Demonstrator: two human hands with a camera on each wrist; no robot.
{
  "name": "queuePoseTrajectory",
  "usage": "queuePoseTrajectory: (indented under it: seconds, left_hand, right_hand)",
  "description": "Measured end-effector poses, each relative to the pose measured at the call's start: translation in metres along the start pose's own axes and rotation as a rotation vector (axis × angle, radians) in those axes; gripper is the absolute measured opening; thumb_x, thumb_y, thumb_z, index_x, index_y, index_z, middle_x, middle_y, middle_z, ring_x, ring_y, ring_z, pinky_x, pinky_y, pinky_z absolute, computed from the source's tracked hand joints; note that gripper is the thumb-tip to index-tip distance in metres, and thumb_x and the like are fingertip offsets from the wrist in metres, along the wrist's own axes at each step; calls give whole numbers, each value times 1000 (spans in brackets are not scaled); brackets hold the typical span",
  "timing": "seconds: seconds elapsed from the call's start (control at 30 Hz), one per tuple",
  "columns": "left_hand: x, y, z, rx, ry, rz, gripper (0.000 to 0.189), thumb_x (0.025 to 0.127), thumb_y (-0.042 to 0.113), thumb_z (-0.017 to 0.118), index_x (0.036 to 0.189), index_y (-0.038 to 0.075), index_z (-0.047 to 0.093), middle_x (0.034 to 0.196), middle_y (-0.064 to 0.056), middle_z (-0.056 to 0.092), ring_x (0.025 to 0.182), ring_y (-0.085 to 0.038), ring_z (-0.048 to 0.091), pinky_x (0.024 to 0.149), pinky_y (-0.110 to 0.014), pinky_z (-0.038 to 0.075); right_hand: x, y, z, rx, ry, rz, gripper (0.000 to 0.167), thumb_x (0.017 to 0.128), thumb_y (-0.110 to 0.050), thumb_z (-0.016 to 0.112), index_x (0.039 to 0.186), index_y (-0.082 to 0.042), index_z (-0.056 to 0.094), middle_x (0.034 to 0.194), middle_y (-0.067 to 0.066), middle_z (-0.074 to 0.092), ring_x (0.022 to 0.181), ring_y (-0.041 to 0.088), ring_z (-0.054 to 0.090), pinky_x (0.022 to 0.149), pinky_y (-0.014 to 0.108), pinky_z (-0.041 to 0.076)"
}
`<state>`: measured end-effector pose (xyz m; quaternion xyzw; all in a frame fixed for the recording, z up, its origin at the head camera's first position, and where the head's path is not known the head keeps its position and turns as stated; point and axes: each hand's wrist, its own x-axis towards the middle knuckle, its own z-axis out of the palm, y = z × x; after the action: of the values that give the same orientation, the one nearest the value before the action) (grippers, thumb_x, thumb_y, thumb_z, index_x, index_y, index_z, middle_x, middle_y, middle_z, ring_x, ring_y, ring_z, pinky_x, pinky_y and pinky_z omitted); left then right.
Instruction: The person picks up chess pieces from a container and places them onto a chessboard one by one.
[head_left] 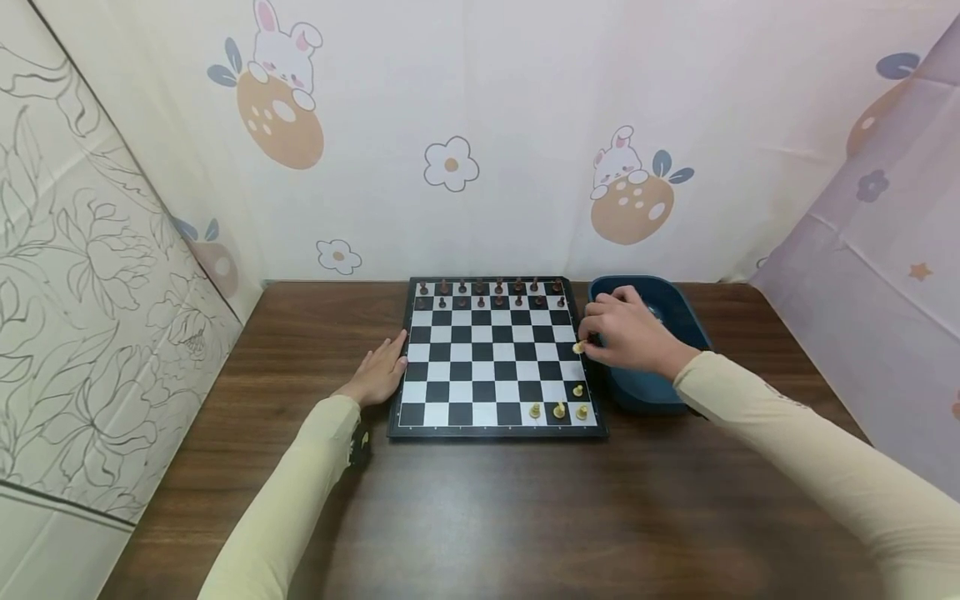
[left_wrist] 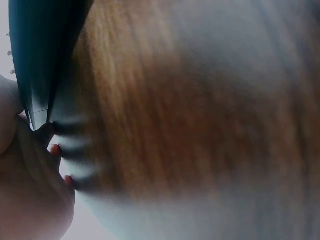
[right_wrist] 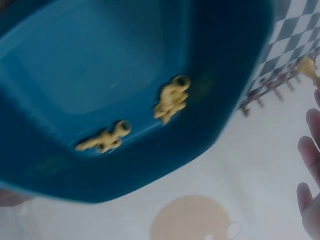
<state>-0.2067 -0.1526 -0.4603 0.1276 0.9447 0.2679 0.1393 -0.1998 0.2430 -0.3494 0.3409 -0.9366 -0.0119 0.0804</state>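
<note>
My right hand pinches a yellow chess piece at the right edge of the chessboard; in the right wrist view that piece shows at the fingertips. My left hand rests along the board's left edge, fingers stretched toward the far side. In the left wrist view the hand lies against the dark board rim. Two rows of dark red pieces stand on the far side. Several yellow pieces stand in the near right corner.
A blue bin stands right of the board, under my right forearm. Yellow pieces lie in its bottom. The brown wooden table meets a patterned curtain behind the board.
</note>
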Motion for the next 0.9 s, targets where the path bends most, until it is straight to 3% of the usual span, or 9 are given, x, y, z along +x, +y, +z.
queuePoseTrajectory:
  seconds: [0.27, 0.47, 0.77, 0.9]
  left_hand:
    - [0, 0, 0, 7, 5, -6, 56, 104, 23, 26, 153, 4, 6, 157, -15, 13, 144, -35, 8, 113, -53, 4]
    - [1, 1, -1, 6, 2, -10, 56, 105, 24, 25, 153, 5, 6, 158, -15, 13, 144, -34, 7, 114, -53, 3]
    - [0, 2, 0, 1, 5, -18, 56, 105, 24, 26, 153, 5, 6, 157, -16, 14, 144, -34, 8, 114, -53, 4]
    - [0, 2, 1, -3, 8, -15, 56, 105, 24, 27, 153, 5, 7, 157, -15, 14, 144, -34, 8, 113, -53, 4]
  right_hand:
    - [18, -33, 8, 63, -54, -91, 8, 82, -27, 73, 80, -19, 73, 79, -5, 61, 79, 15, 49, 77, 38, 39]
    - [27, -52, 11, 105, -22, -175, 6, 82, -26, 73, 81, -20, 73, 81, -3, 63, 79, 14, 51, 71, 35, 39]
    - [38, -81, 18, 162, -35, -239, 7, 83, -27, 72, 84, -21, 74, 84, -7, 62, 82, 12, 52, 79, 35, 42]
    - [44, -95, 20, 175, -34, -271, 6, 83, -27, 71, 85, -22, 74, 82, -9, 61, 81, 11, 50, 75, 32, 40]
